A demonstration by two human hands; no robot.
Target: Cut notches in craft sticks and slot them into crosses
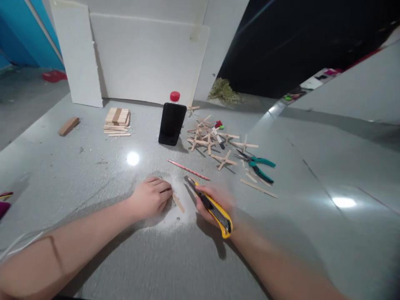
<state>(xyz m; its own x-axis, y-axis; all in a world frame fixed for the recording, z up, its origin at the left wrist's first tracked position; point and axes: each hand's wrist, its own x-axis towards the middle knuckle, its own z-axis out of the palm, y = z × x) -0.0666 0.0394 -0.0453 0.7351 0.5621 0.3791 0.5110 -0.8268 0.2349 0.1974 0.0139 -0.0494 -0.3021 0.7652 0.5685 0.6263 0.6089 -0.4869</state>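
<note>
My right hand (pixel 214 206), slightly blurred, is wrapped round a yellow utility knife (pixel 215 210). The knife's tip points up and to the left, off the table. To its left, my left hand (pixel 153 195) rests with bent fingers on a wooden craft stick (pixel 178 203), pressing it to the tabletop. One end of the stick sticks out to the right of the fingertips; the rest is hidden beneath them. A red patterned pencil (pixel 188 169) lies just beyond both hands.
A black phone (pixel 172 124) leans on a red-capped bottle (pixel 175 97). Crossed craft sticks (pixel 209 139) lie behind to the right, near teal pliers (pixel 258 165). Bundled sticks (pixel 117 117) and a brown block (pixel 69 126) are at left. White boards (pixel 146 58) stand behind.
</note>
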